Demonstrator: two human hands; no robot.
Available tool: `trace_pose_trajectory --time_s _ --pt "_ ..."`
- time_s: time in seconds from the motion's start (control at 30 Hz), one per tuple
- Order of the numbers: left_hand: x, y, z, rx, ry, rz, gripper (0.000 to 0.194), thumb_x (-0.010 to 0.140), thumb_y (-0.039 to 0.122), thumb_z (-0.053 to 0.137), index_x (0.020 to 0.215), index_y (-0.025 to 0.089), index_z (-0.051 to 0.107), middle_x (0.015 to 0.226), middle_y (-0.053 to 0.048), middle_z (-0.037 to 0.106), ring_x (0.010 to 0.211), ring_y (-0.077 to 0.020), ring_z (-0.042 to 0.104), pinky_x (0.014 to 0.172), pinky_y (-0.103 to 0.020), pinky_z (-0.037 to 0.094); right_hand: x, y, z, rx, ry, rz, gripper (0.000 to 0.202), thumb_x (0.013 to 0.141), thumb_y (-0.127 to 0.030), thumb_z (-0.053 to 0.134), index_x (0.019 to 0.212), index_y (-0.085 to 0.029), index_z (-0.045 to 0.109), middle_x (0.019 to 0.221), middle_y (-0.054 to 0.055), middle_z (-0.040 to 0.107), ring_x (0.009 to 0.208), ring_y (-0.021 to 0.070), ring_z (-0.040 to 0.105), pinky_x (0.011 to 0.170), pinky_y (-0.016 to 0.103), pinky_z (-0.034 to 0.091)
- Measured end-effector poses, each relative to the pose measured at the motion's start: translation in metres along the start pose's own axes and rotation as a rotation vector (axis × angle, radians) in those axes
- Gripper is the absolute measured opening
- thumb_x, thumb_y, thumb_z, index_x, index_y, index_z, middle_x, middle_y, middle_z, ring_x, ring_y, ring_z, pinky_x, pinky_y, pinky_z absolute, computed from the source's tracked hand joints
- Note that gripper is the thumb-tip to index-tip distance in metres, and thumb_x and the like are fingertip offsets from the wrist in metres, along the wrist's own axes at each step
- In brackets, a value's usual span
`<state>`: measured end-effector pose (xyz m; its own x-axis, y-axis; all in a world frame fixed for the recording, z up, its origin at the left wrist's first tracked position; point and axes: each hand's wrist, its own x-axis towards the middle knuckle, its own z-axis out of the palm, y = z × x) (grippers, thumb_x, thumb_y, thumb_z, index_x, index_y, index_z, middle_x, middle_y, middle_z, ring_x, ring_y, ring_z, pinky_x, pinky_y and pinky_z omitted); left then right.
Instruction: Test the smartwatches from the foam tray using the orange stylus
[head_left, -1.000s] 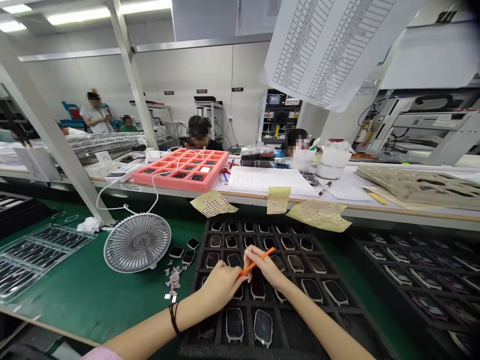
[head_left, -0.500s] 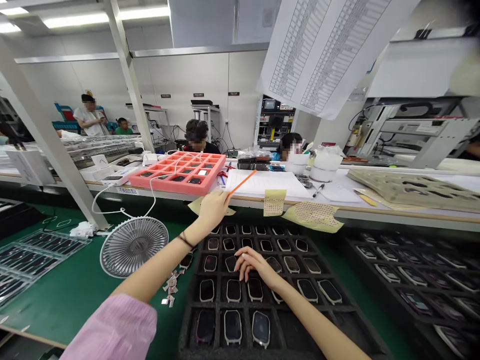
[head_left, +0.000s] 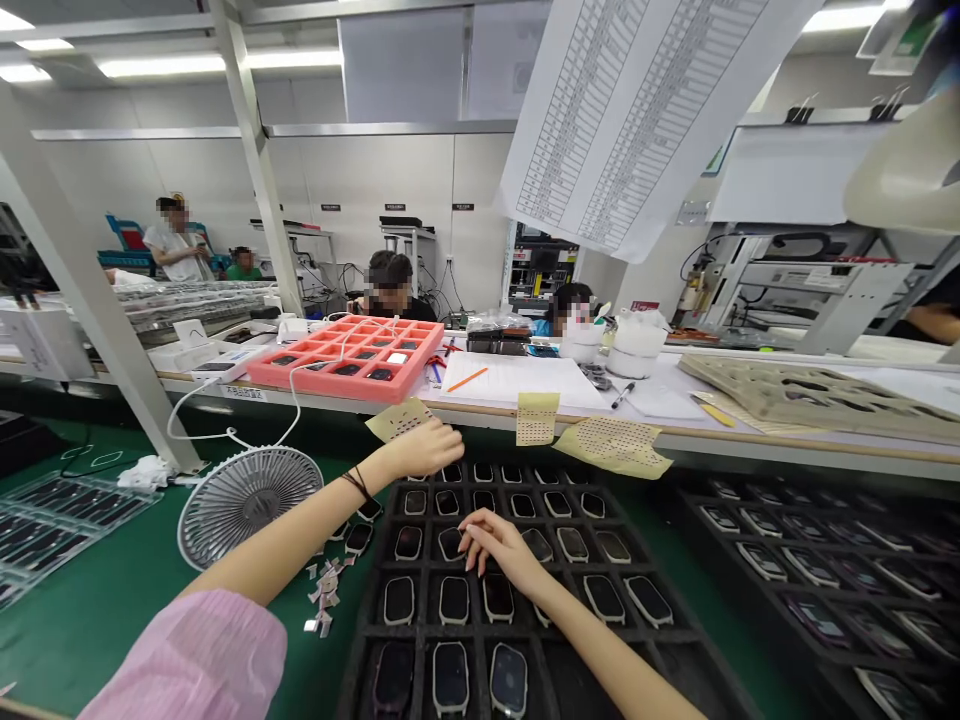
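My left hand (head_left: 424, 448) is over the far left edge of the black foam tray (head_left: 480, 637), just below the shelf edge, its fingers loosely curled with their tips hidden. Nothing can be made out in it. My right hand (head_left: 499, 545) hovers above the tray's middle rows, fingers bent and apart, holding nothing. Watch-like units with pale frames, such as one at the near row (head_left: 451, 678), fill many compartments. An orange stick (head_left: 467, 380) lies on white paper (head_left: 525, 382) on the shelf.
A round grey fan (head_left: 251, 505) and small scraps (head_left: 324, 597) are left of the tray. A pink foam tray (head_left: 349, 358) is on the shelf. Another black tray (head_left: 795, 580) stands at right. People sit beyond the shelf.
The orange stick has left my left hand and now lies on the paper. My left hand has come down towards the tray. The view has shifted slightly; my right hand stays over the tray.
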<state>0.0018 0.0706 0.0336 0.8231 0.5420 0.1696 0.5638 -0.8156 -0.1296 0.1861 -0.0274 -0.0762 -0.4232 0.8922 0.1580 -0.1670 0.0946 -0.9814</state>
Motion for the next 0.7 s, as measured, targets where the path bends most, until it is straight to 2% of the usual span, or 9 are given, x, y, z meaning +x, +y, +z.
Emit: trace_pose_trajectory --time_s 0.03,0.1,0.17,0.23,0.37,0.47,0.7 --pt "-0.009 0.000 0.011 -0.026 -0.062 0.015 0.017 0.087 0.020 0.043 0.093 0.018 0.059 0.096 -0.010 0.059 0.092 -0.0217 0.054 0.088 -0.034 0.037 0.000 0.000 0.000 -0.007 0.018 -0.005 0.031 0.078 -0.046 0.057 0.085 -0.016 0.057 0.067 0.001 0.063 0.046 0.0111 0.060 0.038 0.019 0.041" --pt "-0.023 -0.003 0.034 -0.044 -0.115 -0.026 0.017 0.081 0.013 0.048 0.094 0.017 0.059 0.098 -0.011 0.060 0.094 -0.0229 0.054 0.085 -0.033 0.040 0.001 0.001 -0.001 -0.014 0.045 -0.007 0.032 0.078 -0.047 0.057 0.084 -0.016 0.057 0.066 0.001 0.062 0.046 0.0110 0.060 0.038 0.019 0.042" --pt "-0.031 -0.012 0.051 -0.057 -0.149 -0.109 0.035 0.073 0.002 0.049 0.105 0.014 0.056 0.108 -0.014 0.058 0.099 -0.0258 0.054 0.084 -0.035 0.041 0.001 0.002 -0.002 -0.015 0.063 -0.003 0.033 0.077 -0.048 0.058 0.083 -0.016 0.057 0.065 0.000 0.062 0.045 0.0107 0.059 0.037 0.019 0.041" --pt "-0.034 -0.025 0.060 -0.091 -0.186 -0.177 0.047 0.069 -0.002 0.046 0.113 0.014 0.052 0.111 -0.015 0.058 0.099 -0.0261 0.056 0.080 -0.035 0.044 0.002 0.003 -0.003 -0.012 0.073 0.004 0.033 0.076 -0.048 0.059 0.083 -0.016 0.056 0.065 0.000 0.062 0.044 0.0104 0.059 0.037 0.018 0.041" --pt "-0.027 -0.050 0.061 -0.207 -0.251 -0.211 0.050 0.065 0.003 0.055 0.113 0.017 0.052 0.113 -0.010 0.061 0.100 -0.0232 0.058 0.081 -0.029 0.046 0.004 0.007 -0.004 -0.005 0.070 0.010 0.033 0.077 -0.048 0.058 0.082 -0.016 0.056 0.064 0.000 0.062 0.042 0.0102 0.058 0.037 0.018 0.041" --pt "-0.021 -0.059 0.061 -0.301 -0.268 -0.209 0.052 0.060 0.006 0.060 0.110 0.018 0.054 0.108 -0.007 0.064 0.096 -0.0206 0.061 0.079 -0.025 0.046 0.005 0.009 -0.005 -0.013 0.068 0.001 0.032 0.078 -0.048 0.057 0.082 -0.016 0.057 0.064 0.000 0.062 0.042 0.0097 0.058 0.037 0.018 0.041" --pt "-0.023 -0.057 0.069 -0.456 -0.125 -0.306 0.036 0.058 0.011 0.061 0.093 0.016 0.056 0.095 -0.005 0.064 0.089 -0.0209 0.060 0.077 -0.028 0.047 0.003 0.004 -0.005 -0.045 0.062 0.001 0.032 0.078 -0.048 0.056 0.079 -0.016 0.057 0.061 -0.001 0.061 0.042 0.0094 0.057 0.038 0.019 0.042"
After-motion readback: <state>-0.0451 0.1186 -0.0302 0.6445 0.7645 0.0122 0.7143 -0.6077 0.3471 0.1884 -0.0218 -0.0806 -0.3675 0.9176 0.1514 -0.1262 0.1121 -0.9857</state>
